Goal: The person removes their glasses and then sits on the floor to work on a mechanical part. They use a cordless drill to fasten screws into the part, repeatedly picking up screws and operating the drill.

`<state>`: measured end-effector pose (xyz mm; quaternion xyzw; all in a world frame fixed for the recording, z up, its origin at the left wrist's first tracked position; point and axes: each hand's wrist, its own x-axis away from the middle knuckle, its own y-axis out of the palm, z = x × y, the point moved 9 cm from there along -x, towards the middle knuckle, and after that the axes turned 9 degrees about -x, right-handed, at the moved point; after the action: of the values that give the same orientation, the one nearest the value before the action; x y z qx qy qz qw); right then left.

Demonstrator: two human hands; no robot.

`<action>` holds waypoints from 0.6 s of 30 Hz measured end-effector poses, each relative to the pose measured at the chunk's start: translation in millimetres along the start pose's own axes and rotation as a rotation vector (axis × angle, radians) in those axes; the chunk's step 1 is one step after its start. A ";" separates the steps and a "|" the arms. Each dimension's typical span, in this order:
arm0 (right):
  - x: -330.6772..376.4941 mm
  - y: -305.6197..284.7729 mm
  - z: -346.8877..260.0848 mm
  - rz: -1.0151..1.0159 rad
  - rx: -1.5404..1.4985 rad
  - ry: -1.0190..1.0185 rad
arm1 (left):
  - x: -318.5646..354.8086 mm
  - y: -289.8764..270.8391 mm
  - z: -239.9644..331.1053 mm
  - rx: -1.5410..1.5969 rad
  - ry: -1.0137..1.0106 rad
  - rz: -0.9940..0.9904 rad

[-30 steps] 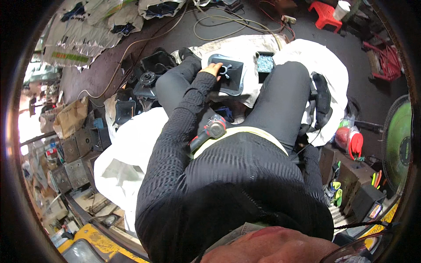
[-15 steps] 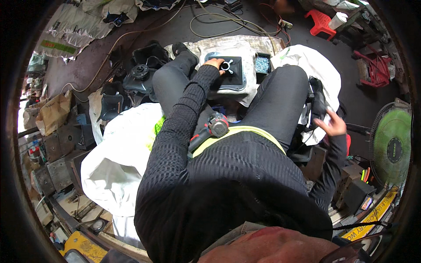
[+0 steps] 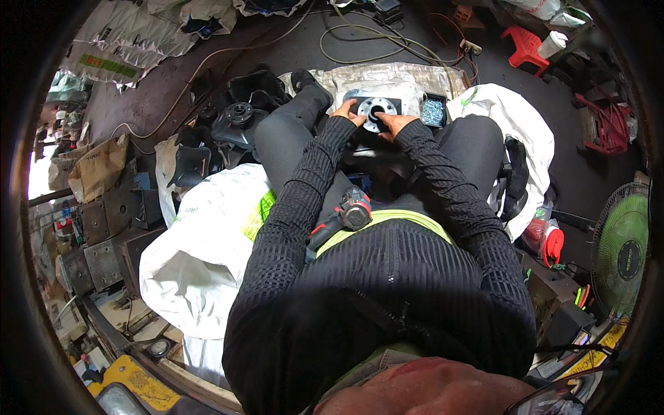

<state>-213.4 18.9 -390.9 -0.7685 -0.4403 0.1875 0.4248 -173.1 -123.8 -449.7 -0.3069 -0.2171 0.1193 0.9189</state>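
Left hand: the left hand (image 3: 344,111) grips the left edge of a dark square part (image 3: 374,111) with a pale round centre.
Right hand: the right hand (image 3: 394,123) clamps its lower right edge.
Part: between the knees, over a pale sheet (image 3: 394,76) on the floor.
Nearby: box of screws (image 3: 434,111) just right; power drill (image 3: 342,218) in the lap.

White sack (image 3: 200,249) with green-yellow label (image 3: 259,214) left; brown paper bag (image 3: 97,166) beyond

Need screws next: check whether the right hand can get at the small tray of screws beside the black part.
Probably yes. The right hand rests on the black part, and the tray of screws lies just to its right on the same cloth, open-topped, with nothing between them.
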 end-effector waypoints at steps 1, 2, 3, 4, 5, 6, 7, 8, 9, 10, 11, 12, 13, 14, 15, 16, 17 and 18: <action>3.0 -4.9 0.8 0.076 -0.058 -0.021 | -0.3 -0.7 3.0 -0.076 0.026 0.017; 7.5 -10.0 17.8 0.151 -0.212 0.117 | -1.3 0.8 4.5 -0.095 0.027 0.011; 14.6 -13.7 35.5 0.225 -0.365 0.254 | -2.4 1.1 5.9 -0.116 0.027 0.006; 23.1 -16.1 53.3 0.302 -0.519 0.391 | -1.5 -1.0 10.5 -0.140 0.029 0.002; 29.7 -15.3 75.1 0.434 -0.575 0.441 | -3.0 -1.3 7.6 -0.133 0.016 0.009; 28.4 -3.6 89.2 0.446 -0.695 0.437 | -4.3 -3.7 4.3 -0.127 0.002 0.020; 29.3 10.9 104.5 0.458 -0.814 0.441 | -4.6 -3.3 0.0 -0.120 -0.011 0.022; 30.5 22.0 121.7 0.478 -0.929 0.446 | -1.1 -11.7 10.7 -0.185 0.085 0.089; 34.0 33.9 145.3 0.471 -0.990 0.524 | 8.0 -23.4 26.4 -0.245 0.189 0.154; 28.7 53.4 142.2 0.304 -1.502 0.464 | 25.8 -41.6 37.1 -0.309 0.276 0.226; 31.3 62.0 134.1 0.116 -1.998 0.379 | 49.6 -52.7 52.3 -0.306 0.349 0.150; 37.0 58.6 119.7 -0.100 -2.477 0.250 | 82.0 -68.6 73.3 -0.302 0.424 0.073; 39.9 57.3 113.9 -0.039 -2.532 0.275 | 117.7 -79.4 88.5 -0.162 0.486 -0.102; 40.6 56.5 102.3 0.057 -2.509 0.345 | 147.9 -71.9 47.6 -0.062 0.236 -0.336; 44.4 53.3 90.2 0.161 -2.483 0.420 | 184.8 -66.2 44.3 -0.150 0.115 -0.517; 52.8 48.2 87.3 0.280 -2.445 0.495 | 219.5 -59.7 41.3 -0.234 0.000 -0.702; 52.6 41.8 73.4 0.215 -2.451 0.419 | 240.4 -57.5 48.0 -0.368 0.072 -0.608; 52.9 34.8 64.7 0.194 -2.429 0.380 | 251.0 -44.9 56.9 -0.491 0.151 -0.518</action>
<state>-209.6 85.9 -451.7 -0.7093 -0.2015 -0.4273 -0.5232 24.0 -41.3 -299.5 -0.4614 -0.2413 -0.1959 0.8310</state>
